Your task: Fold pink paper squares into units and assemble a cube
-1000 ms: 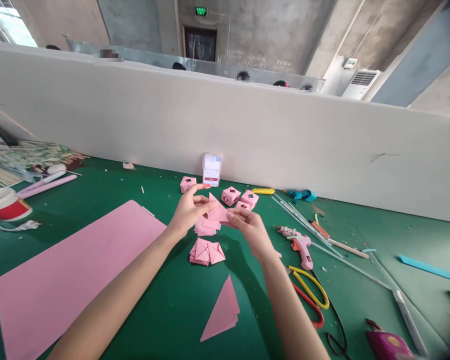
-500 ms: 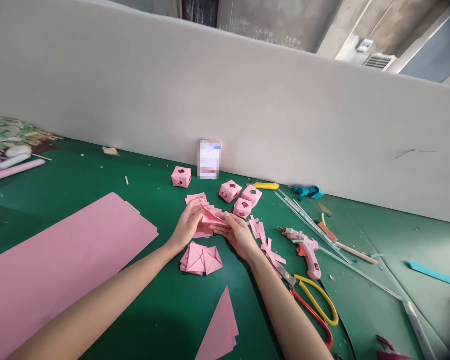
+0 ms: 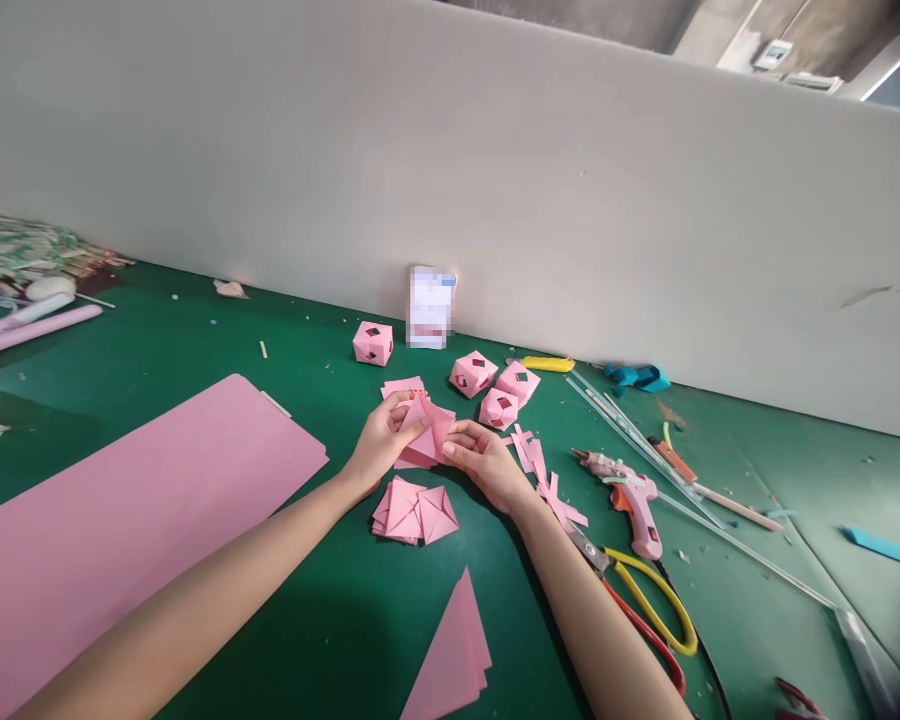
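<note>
Between both hands is a pink paper piece [image 3: 429, 425] with one side folded up. My left hand [image 3: 382, 440] pinches its left side, while my right hand [image 3: 484, 460] grips its right edge between thumb and fingers. Under and behind it lie more pink paper sheets [image 3: 405, 386], partly hidden. Closer to me sits a pile of creased pink squares [image 3: 414, 510]. A stack of pink paper triangles [image 3: 454, 650] lies nearer still. Several folded pink paper shapes with cut-out holes stand beyond my hands, among them one at left [image 3: 373, 344] and one at right [image 3: 473, 374].
Large pink paper [image 3: 157, 530] covers the left of the green table. On the right are pink strips [image 3: 540, 470], a pink glue gun [image 3: 630, 500], scissors [image 3: 645, 600], a yellow cutter [image 3: 547, 364] and clear glue sticks. A phone-like screen [image 3: 430, 308] leans on the white partition.
The paper piece, seen nearly edge-on before, now faces me more with its right part raised. My right hand's fingers have curled in around its edge. The whole view has shifted slightly.
</note>
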A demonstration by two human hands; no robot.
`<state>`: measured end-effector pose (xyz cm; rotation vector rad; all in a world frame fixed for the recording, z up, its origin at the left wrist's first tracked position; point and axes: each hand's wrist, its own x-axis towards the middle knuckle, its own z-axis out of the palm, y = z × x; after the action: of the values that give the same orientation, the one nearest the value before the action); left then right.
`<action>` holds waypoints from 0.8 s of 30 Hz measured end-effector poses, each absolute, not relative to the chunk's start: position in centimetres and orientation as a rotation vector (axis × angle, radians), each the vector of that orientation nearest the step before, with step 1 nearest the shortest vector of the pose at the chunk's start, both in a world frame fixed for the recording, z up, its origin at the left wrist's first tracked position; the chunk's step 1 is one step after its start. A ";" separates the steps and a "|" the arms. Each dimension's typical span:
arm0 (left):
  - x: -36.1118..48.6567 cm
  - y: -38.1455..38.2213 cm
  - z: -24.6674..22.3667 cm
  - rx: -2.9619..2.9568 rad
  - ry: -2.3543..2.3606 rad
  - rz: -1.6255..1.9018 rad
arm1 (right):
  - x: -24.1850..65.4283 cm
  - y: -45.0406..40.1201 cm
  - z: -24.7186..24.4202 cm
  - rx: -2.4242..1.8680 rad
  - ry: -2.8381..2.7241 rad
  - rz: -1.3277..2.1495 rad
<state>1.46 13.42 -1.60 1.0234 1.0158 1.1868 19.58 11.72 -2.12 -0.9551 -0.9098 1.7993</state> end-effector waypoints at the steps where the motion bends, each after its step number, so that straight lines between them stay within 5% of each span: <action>1: 1.5 13.4 -1.5 1.016 1.016 1.184 | 19.6 11.7 -2.2 -0.948 -0.913 1.792; 24: 1.2 13.3 -1.4 1.114 0.958 1.065 | 19.1 11.9 -2.0 -0.908 -1.008 1.701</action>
<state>1.20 13.31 -1.37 1.1144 0.9582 1.0654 19.09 11.87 -2.00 -0.9082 -1.0080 1.7008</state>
